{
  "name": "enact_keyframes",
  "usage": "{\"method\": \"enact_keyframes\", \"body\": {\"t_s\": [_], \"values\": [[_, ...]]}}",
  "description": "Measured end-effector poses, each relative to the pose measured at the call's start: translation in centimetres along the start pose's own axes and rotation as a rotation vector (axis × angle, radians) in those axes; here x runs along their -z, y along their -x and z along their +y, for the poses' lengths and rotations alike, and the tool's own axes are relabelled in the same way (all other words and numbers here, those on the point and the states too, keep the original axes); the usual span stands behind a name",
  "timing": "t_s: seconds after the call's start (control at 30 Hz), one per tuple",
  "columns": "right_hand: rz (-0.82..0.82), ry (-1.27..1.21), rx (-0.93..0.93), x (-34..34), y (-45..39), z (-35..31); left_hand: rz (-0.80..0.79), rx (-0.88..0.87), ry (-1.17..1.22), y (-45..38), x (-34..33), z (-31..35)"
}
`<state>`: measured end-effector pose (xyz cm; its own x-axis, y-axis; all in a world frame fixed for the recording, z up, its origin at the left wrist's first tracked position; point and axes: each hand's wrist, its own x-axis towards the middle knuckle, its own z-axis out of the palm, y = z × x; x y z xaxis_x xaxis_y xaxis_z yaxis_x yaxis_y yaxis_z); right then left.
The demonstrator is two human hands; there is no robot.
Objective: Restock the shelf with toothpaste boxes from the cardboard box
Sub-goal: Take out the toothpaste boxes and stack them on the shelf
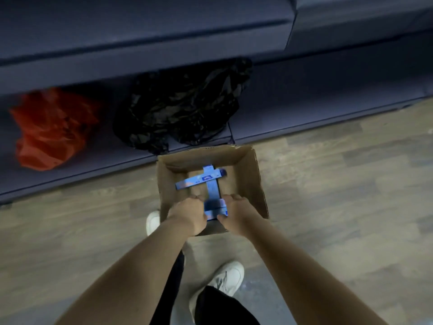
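Observation:
An open cardboard box (255, 177) stands on the wooden floor in front of a dark blue shelf (304, 113). Inside lie several blue toothpaste boxes: one (199, 180) lies crosswise, another (213, 188) runs lengthwise under it. Both my hands reach into the box near its front wall. My left hand (187, 214) and my right hand (236, 212) grip a blurred blue toothpaste box (216, 209) from either side, fingers curled round its ends.
On the lowest shelf board sit a crumpled black plastic bag (185, 106) and a red plastic bag (49, 130) to its left. Two white shoes (227, 277) stand on the floor below the cardboard box.

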<state>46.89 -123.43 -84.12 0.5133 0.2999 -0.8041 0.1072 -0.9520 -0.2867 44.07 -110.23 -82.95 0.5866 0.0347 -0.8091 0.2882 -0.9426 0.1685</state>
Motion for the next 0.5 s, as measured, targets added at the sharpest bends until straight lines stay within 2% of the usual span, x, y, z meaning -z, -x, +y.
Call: {"method": "enact_keyframes", "body": {"t_s": [0.27,0.5], "values": [[-0.143,0.145,-0.047,-4.9,-9.6,3.7,-0.133,0.043,-0.020,-10.2,-5.4,-1.8],[-0.332,0.136,-0.085,-6.5,-15.8,5.5,-0.249,0.065,-0.017,-17.1,-8.4,-2.3]]}}
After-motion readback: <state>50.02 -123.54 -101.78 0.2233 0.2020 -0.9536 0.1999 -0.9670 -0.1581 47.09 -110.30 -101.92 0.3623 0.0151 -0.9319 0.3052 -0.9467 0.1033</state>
